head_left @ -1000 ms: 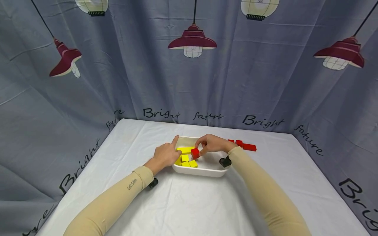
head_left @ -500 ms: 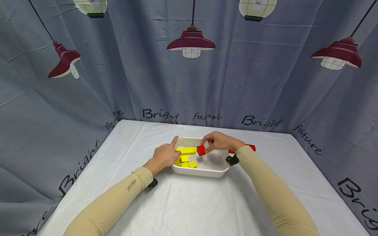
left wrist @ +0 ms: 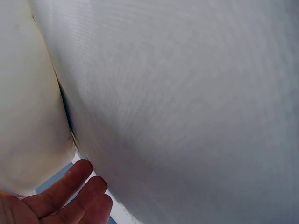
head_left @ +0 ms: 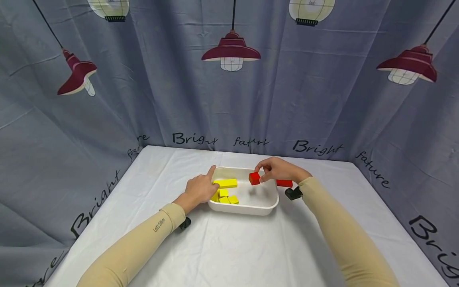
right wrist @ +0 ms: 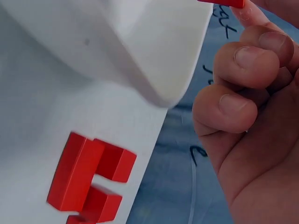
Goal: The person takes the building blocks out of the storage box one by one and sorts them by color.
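Red wooden cube point(head_left: 254, 178), pinched by the right hand point(head_left: 276, 169) above the white plastic tray point(head_left: 247, 208) of yellow blocks point(head_left: 225, 190), shows whole only from the head, while the right wrist view reveals stacked red blocks point(right wrist: 88, 179) on the white-clothed desk point(head_left: 229, 247) before a lamp-printed grey curtain point(head_left: 143, 99); the left hand point(head_left: 199, 188) rests open against the tray's rim.

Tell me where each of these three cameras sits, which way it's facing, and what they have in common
Head: worn on the head, looking forward and down at the white tray on the table; both sleeved arms, the left hand and the right hand pinching a red block show.
Left wrist: at the left wrist, close against the tray's outer wall and the tablecloth; only the fingertips show.
Right wrist: under the right hand, looking past the tray's corner at the red blocks on the table; curled fingers show.
Shared: all three see the tray.
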Tool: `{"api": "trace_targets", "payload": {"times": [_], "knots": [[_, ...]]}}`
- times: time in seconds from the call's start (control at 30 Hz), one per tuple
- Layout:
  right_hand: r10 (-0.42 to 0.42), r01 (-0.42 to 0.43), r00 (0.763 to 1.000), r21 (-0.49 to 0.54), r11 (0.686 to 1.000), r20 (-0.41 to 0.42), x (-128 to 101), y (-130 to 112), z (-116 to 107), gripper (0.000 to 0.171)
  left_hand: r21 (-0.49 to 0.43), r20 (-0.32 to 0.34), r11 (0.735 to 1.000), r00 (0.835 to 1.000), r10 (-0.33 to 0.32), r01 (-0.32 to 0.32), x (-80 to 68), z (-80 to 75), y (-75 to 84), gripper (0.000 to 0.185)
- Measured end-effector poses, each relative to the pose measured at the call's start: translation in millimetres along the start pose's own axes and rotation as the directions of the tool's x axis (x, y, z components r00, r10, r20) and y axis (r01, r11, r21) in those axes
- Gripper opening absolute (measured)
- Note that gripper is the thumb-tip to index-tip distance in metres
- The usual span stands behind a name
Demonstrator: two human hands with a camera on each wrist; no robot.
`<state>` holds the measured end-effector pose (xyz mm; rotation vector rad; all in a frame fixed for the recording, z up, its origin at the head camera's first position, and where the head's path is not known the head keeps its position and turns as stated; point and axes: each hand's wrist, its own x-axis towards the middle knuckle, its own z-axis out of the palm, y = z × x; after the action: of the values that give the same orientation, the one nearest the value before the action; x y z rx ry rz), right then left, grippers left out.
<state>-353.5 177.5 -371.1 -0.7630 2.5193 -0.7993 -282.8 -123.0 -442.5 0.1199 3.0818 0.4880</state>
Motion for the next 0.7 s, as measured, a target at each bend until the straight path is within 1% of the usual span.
{"api": "trace_targets", "payload": {"times": [0.3, 0.53, 0.7], "knots": [[0.054, -0.054, 0.997, -0.001, 0.999, -0.061, -18.5, 19.5, -13.5, 0.031, -0.007, 0.008, 1.0, 1.0, 0.007, -0.007, 0.3, -0.8, -1.2, 0.075], [0.07, -0.072, 0.992, -0.012, 0.997, -0.107, -32.3, 35.3, -20.6, 0.035, -0.005, 0.008, 1.0, 1.0, 0.004, -0.004, 0.2, -0.9, -1.2, 0.075], [0.074, -0.076, 0.987, -0.012, 0.997, -0.141, -39.2, 49.7, -23.1, 0.035, -0.009, 0.015, 1.0, 1.0, 0.004, -0.004, 0.1, -1.0, -1.3, 0.075]]}}
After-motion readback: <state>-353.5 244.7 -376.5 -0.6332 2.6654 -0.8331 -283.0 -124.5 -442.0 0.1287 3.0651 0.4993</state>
